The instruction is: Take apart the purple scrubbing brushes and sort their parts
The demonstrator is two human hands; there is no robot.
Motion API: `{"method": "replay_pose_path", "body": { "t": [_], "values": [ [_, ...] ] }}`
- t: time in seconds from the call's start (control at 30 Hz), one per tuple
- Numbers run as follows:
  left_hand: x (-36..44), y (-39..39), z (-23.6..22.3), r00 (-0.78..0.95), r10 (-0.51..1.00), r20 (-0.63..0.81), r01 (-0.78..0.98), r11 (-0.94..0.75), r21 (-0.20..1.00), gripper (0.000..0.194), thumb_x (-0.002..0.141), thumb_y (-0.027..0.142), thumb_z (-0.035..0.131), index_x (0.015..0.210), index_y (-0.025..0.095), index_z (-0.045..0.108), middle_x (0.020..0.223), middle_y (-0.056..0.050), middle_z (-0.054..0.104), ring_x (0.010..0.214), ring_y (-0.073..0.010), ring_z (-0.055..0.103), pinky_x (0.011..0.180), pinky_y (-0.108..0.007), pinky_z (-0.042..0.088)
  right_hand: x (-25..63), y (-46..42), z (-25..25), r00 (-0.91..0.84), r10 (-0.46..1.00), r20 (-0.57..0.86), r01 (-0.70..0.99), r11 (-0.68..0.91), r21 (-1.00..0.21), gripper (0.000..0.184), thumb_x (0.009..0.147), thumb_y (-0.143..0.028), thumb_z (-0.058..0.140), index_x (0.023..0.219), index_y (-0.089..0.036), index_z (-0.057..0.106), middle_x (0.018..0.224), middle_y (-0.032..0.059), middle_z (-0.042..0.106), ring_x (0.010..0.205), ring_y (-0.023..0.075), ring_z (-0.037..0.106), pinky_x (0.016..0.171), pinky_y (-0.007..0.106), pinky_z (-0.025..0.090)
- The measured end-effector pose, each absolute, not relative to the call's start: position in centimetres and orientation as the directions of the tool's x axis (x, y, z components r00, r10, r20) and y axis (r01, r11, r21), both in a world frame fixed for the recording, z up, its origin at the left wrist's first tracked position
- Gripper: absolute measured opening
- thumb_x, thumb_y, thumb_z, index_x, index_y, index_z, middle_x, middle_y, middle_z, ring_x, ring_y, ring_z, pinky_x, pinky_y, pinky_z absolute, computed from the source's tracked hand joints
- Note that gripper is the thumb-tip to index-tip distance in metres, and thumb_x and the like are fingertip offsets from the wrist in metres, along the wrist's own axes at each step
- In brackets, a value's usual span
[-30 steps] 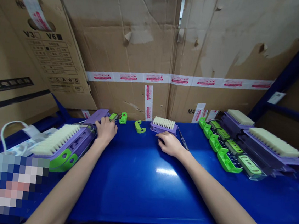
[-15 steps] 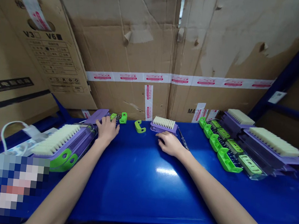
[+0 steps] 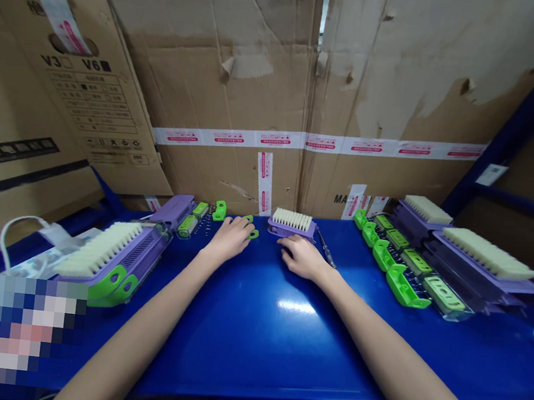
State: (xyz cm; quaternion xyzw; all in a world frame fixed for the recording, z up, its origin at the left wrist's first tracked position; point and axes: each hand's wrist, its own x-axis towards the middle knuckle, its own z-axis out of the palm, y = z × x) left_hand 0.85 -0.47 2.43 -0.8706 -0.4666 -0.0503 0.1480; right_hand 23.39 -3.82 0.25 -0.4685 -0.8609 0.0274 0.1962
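Note:
My left hand (image 3: 229, 242) reaches over a green C-shaped piece (image 3: 254, 233), fingers bent around it and hiding its left part. My right hand (image 3: 300, 254) rests palm down on the table, fingers curled in, against the near side of a small purple brush head (image 3: 292, 223) with pale bristles pointing up. What those fingers hold, if anything, is hidden. A thin screwdriver (image 3: 327, 251) lies just right of the brush. To the left of my left hand are small loose screws (image 3: 205, 222), another green end piece (image 3: 219, 211) and green-topped clear blocks (image 3: 188, 225).
At left stands a larger purple brush unit (image 3: 131, 262) with green ends, beside a white power strip (image 3: 46, 259) and cable. Rows of green end pieces (image 3: 385, 256), green blocks (image 3: 415, 262) and purple brushes (image 3: 490, 252) line the right. Cardboard (image 3: 240, 95) walls the back.
My left hand has moved right, from the green blocks and screws to the green C-shaped piece, uncovering those blocks. My right hand has stayed by the brush head.

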Motion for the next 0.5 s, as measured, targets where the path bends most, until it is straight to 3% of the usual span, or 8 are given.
{"method": "replay_pose_path", "body": {
  "t": [0.2,0.5],
  "values": [
    [0.0,-1.1,3.3,0.495,0.845,0.204,0.861,-0.445,-0.246,0.017,0.087,0.023,0.049,0.096,0.016,0.061,0.101,-0.012,0.063,0.098,-0.0254,0.058,0.087,-0.038,0.037,23.4,-3.8,0.3,-0.486,0.819,0.305,0.797,0.558,-0.231,0.035,0.086,-0.016,0.047,0.117,-0.012,0.062,0.112,0.0120,0.065,0.105,0.0205,0.058,0.093,0.030,0.043],
    [-4.6,-1.3,4.1,0.263,0.950,0.170,0.959,-0.237,-0.156,0.020,0.085,0.033,0.050,0.080,0.018,0.062,0.092,-0.009,0.066,0.094,-0.0250,0.060,0.082,-0.035,0.041,23.4,-3.7,0.2,-0.486,0.816,0.311,0.796,0.561,-0.228,0.035,0.086,-0.016,0.046,0.117,-0.012,0.062,0.111,0.0121,0.066,0.103,0.0214,0.058,0.092,0.032,0.044]
  ]
}}
